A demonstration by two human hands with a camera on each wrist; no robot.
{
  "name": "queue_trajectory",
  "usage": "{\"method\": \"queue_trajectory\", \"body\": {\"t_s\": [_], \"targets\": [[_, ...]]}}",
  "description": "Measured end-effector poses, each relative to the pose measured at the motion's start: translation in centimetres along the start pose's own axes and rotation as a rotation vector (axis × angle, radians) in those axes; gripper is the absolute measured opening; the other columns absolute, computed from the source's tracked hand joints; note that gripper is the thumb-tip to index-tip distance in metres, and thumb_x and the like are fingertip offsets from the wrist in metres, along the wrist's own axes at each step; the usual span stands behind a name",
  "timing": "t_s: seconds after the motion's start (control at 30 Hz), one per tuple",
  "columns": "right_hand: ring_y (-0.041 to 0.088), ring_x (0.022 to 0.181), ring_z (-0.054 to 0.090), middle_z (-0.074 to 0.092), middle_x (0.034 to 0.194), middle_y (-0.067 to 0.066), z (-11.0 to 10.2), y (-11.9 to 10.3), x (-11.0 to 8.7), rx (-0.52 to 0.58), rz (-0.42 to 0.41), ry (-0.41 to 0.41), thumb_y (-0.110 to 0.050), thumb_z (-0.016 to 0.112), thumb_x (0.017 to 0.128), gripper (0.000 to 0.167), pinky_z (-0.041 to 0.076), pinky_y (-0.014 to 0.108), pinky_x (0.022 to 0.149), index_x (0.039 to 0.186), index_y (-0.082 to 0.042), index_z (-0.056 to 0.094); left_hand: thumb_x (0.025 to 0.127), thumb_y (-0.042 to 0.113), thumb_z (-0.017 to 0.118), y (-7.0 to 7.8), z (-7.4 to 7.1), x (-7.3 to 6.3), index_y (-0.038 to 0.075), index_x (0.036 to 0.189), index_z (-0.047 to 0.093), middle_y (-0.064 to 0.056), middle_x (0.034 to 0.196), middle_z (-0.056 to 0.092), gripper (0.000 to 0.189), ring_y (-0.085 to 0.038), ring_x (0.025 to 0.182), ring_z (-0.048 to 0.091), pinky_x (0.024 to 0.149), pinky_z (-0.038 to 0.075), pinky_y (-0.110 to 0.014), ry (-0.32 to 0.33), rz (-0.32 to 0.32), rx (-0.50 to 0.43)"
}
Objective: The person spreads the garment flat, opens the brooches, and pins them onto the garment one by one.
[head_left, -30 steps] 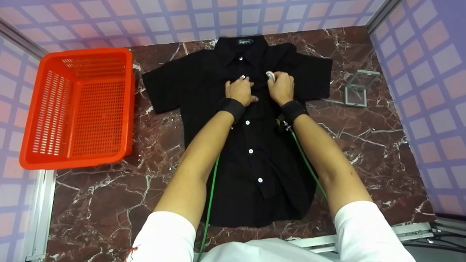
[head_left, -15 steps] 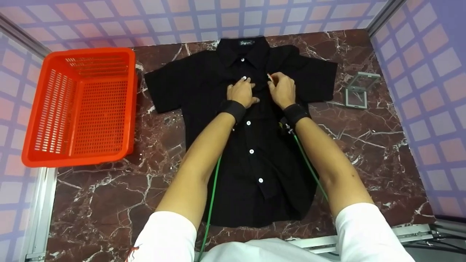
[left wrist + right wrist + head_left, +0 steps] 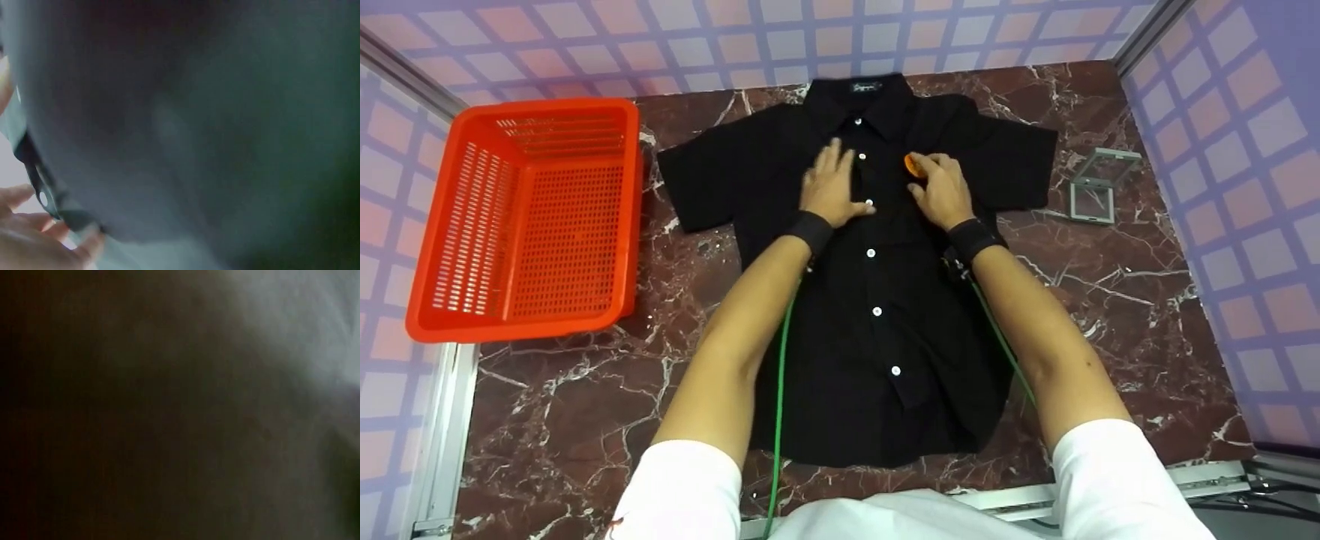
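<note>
A black short-sleeved button-up shirt (image 3: 825, 360) lies spread out, collar at the far side, with white buttons down its front. My left hand (image 3: 832, 184) rests on its upper chest beside the button placket, fingers straight and thumb out near a button. On the other side of the placket, my right hand (image 3: 945, 191) pinches a small round orange badge (image 3: 913, 165) between thumb and fingers, over the chest. In the left wrist view dark cloth fills most of the picture, with blurred fingers (image 3: 34, 242) at the lower left. The right wrist view is too dark and blurred to tell.
A red-orange plastic basket (image 3: 562, 247) stands at the left on the brown marbled table (image 3: 585, 420). A small clear-lidded case (image 3: 1092, 202) stands unfolded at the right. Patterned walls (image 3: 780, 41) enclose the table, and a green cable (image 3: 781, 375) trails from each wrist.
My left hand has moved left off the placket and its fingers have straightened. The badge in my right hand has turned from its silvery side and edge to its orange face.
</note>
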State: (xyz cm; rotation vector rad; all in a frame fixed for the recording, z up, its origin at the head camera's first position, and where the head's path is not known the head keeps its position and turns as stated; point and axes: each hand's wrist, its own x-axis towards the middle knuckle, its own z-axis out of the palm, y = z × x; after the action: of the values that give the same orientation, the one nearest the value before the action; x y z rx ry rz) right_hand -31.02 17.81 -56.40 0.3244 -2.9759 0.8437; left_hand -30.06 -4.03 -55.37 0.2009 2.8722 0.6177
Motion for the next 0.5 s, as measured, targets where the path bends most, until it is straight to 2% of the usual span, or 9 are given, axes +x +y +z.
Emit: {"method": "queue_trajectory", "body": {"t_s": [0.13,0.27,0.5], "targets": [[0.038,0.134,0.046,0.054,0.144,0.019,-0.4,0.8,0.2,-0.044,-0.005,-0.038,-0.026,0.073,0.093,0.066,0.033,0.050,0.113,0.151,-0.010,0.047,0.074,0.059,0.082,-2.3,-1.0,-0.6,0.012,0.162,0.019,-0.021,0.167,-0.001,0.118,-0.038,0.153,-0.002,0.119,0.004,-0.062,0.006,-0.112,0.016],[0.037,0.141,0.038,0.045,0.152,0.020,-0.8,1.5,0.3,-0.093,0.023,-0.110,-0.038,0.071,0.094,0.077,0.026,0.053,0.116,0.156,-0.008,0.037,0.072,0.068,0.078,-4.2,-1.7,-1.2,0.014,0.163,0.012,-0.023,0.166,-0.007,0.125,-0.043,0.151,-0.011,0.115,-0.004,-0.068,-0.024,-0.205,0.021],[0.035,0.153,0.010,0.019,0.166,0.014,-1.1,2.7,0.5,-0.137,0.057,-0.253,-0.056,0.060,0.096,0.087,0.002,0.061,0.119,0.159,-0.006,0.027,0.071,0.077,0.071,-6.1,-1.7,-1.7,0.021,0.163,0.000,-0.019,0.165,-0.019,0.129,-0.039,0.148,-0.026,0.108,-0.011,-0.075,-0.100,-0.249,-0.009]]}}
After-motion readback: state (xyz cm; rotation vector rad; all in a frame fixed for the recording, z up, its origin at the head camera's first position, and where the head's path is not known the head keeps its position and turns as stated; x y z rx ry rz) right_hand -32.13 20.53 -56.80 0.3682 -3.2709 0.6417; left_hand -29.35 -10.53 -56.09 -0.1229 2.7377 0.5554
